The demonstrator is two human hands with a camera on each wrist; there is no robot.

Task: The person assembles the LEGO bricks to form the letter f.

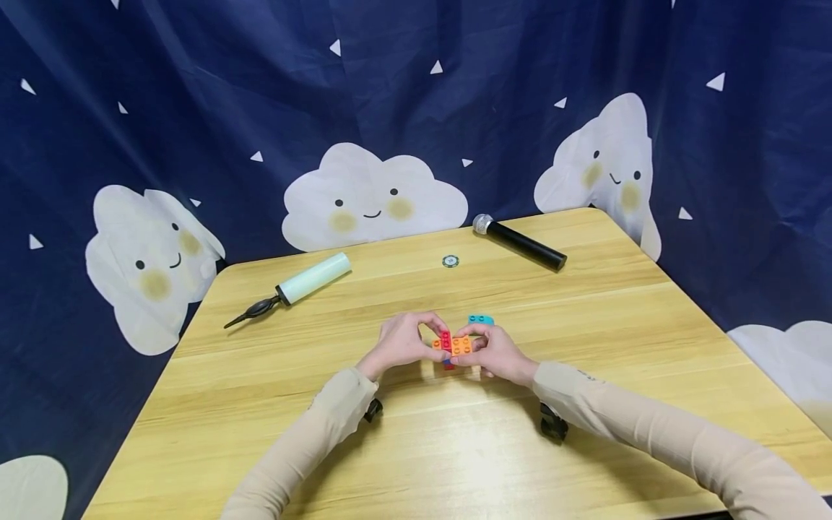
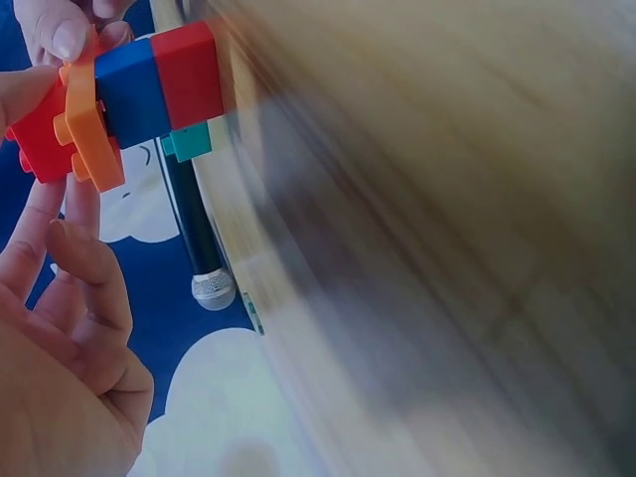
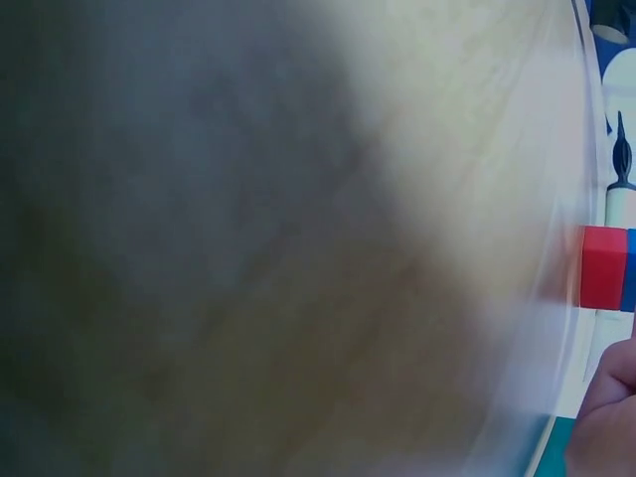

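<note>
A small stack of toy building bricks stands between both hands near the middle of the table. In the left wrist view a red brick (image 2: 186,75) is at its base on the tabletop, then a blue brick (image 2: 134,91), an orange brick (image 2: 93,134), and another red brick (image 2: 45,134) on top. My left hand (image 1: 404,339) pinches the top red brick between thumb and fingers. From the other side my right hand (image 1: 503,354) grips the orange brick's end; its fingers are partly hidden. A teal brick (image 1: 482,319) lies just behind the right hand.
A hand air pump (image 1: 315,279) with a pale green barrel and black nozzle lies at the back left. Toward the back are a round chip (image 1: 451,261) and a black microphone (image 1: 523,244). A dark blue curtain (image 1: 390,94) hangs behind the wooden table (image 1: 260,404).
</note>
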